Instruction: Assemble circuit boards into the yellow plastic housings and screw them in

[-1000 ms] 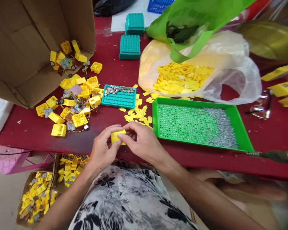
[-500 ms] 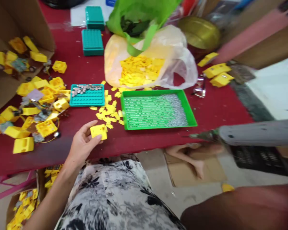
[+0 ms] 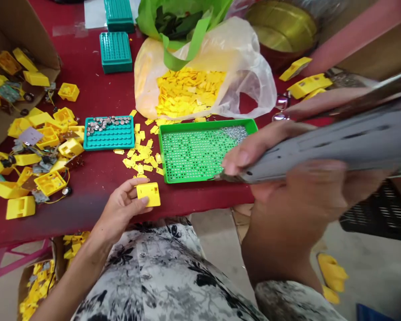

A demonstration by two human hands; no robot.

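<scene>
My left hand point(image 3: 125, 203) pinches a small yellow plastic housing point(image 3: 150, 194) over the table's front edge, its flat face turned up. On the right, my right hand point(image 3: 307, 183) is wrapped round a grey electric screwdriver point(image 3: 324, 145). The tool's thin bit points left, at the front edge of a green tray point(image 3: 165, 165). Small silver screws point(image 3: 235, 133) stand in the tray's holes and lie heaped in its right part, partly hidden by my right hand. Small yellow plastic tabs point(image 3: 142, 156) lie scattered between that tray and a teal tray point(image 3: 109, 141) with button cells.
Yellow housings point(image 3: 50, 178) with wires and circuit boards are heaped at left, beside a cardboard box point(image 3: 23, 22). A plastic bag point(image 3: 254, 84) of yellow tabs lies behind the green tray. Teal boxes point(image 3: 116, 62) and a brass-coloured bowl point(image 3: 280, 26) stand farther back.
My right hand has come into view, closed round the screwdriver, whose bit has moved left to the green tray's edge. My left hand has shifted slightly right with the yellow housing.
</scene>
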